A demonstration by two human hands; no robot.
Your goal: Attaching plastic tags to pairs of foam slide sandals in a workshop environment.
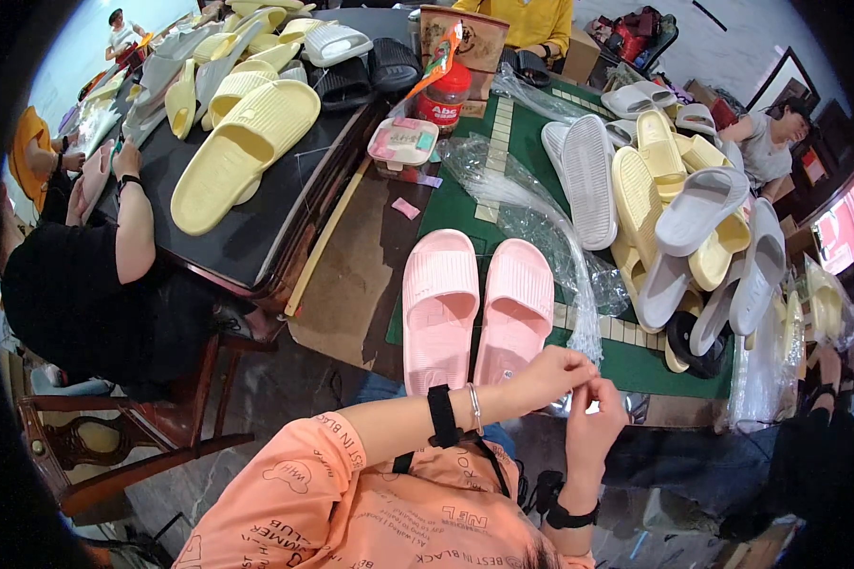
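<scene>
A pair of pink slide slippers (440, 313) lies side by side at the near edge of the green table, toes away from me. Beyond the slippers, my left hand (541, 379) reaches across to the right, thumb and fingers pinched together. My right hand (598, 417) is also closed in a pinch, its fingertips nearly meeting those of the left. Whatever sits between the fingertips is too small or too clear to make out. Just past them ends a long bundle of clear plastic bags (579, 294) lying on the table.
Grey and yellow slippers (659, 228) are heaped on the right of the green table (446, 213). A lidded plastic box (403, 144) and a red-labelled jar (443, 100) stand farther back. On the left, a dark table (242, 228) holds more slippers; a person in black (95, 294) sits there.
</scene>
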